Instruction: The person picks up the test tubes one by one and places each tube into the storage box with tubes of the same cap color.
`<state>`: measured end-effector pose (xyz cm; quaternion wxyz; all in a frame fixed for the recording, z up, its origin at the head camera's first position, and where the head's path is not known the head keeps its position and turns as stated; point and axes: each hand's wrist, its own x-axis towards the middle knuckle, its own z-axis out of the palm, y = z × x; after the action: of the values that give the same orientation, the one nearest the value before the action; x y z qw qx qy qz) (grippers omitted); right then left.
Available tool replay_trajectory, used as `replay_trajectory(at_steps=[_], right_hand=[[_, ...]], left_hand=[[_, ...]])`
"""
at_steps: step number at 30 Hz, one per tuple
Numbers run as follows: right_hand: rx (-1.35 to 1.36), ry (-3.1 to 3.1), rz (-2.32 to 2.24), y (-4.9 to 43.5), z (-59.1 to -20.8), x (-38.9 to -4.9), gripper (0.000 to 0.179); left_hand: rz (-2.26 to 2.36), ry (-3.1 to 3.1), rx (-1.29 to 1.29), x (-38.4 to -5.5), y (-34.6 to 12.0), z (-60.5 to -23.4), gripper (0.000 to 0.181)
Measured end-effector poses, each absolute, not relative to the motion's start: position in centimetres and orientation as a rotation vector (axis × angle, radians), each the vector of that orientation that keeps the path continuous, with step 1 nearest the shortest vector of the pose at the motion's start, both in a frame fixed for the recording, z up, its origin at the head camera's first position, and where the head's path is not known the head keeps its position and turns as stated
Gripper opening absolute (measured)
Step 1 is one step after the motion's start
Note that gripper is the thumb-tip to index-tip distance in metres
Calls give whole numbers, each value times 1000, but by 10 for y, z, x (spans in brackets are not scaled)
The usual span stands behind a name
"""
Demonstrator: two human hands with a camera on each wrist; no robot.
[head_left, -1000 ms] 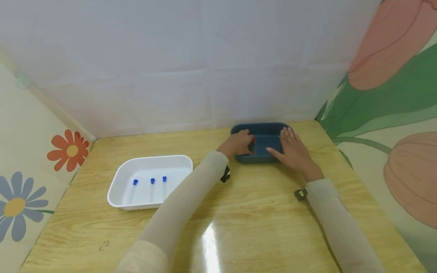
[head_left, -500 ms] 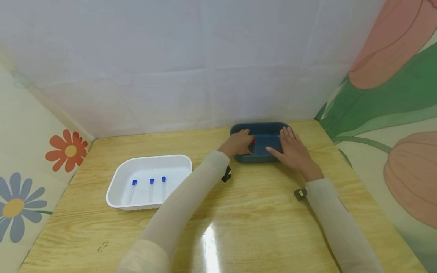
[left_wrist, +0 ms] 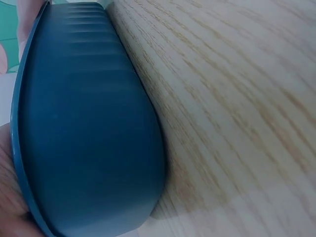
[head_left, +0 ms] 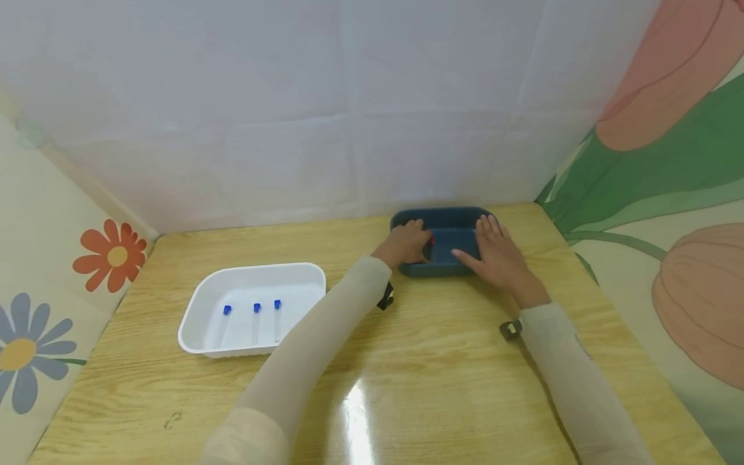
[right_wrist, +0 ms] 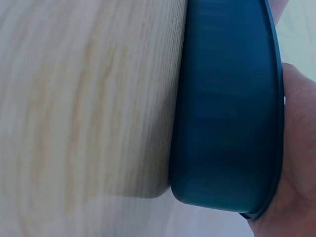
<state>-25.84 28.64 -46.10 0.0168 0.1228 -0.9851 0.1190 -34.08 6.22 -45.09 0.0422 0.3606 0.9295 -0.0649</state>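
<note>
A dark blue tray (head_left: 444,269) stands at the back right of the table. My left hand (head_left: 405,243) reaches over its left rim with fingers bent inside. Between those fingers and the thumb shows a red cap (head_left: 432,241) on a clear tube; I cannot tell whether the hand pinches it. In the left wrist view the hand (left_wrist: 14,197) lies along the rim, fingertips hidden behind the wall. My right hand (head_left: 501,258) rests over the tray's right end, fingers straight, thumb spread inward. The right wrist view shows that palm (right_wrist: 298,148) against the rim.
At the front left stands a white tray (head_left: 192,323) holding three clear tubes with blue caps (head_left: 257,308). My left forearm passes across its right corner. A white sheet (head_left: 261,161) hangs behind the wooden table (head_left: 442,361); printed flower panels (head_left: 697,284) flank both sides.
Both hands and the dark blue tray keep their places. The whole head view has shifted very slightly.
</note>
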Motion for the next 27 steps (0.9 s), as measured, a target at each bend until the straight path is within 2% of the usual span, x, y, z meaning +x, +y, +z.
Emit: replay_trajectory(at_steps=[11, 27], right_hand=[[381, -3063, 369, 286, -460, -258, 104], [409, -3053, 376, 281, -460, -261, 104]], left_hand=[[-259, 2855, 1097, -333, 61, -441, 53], [-207, 2845, 1071, -340, 55, -447, 58]])
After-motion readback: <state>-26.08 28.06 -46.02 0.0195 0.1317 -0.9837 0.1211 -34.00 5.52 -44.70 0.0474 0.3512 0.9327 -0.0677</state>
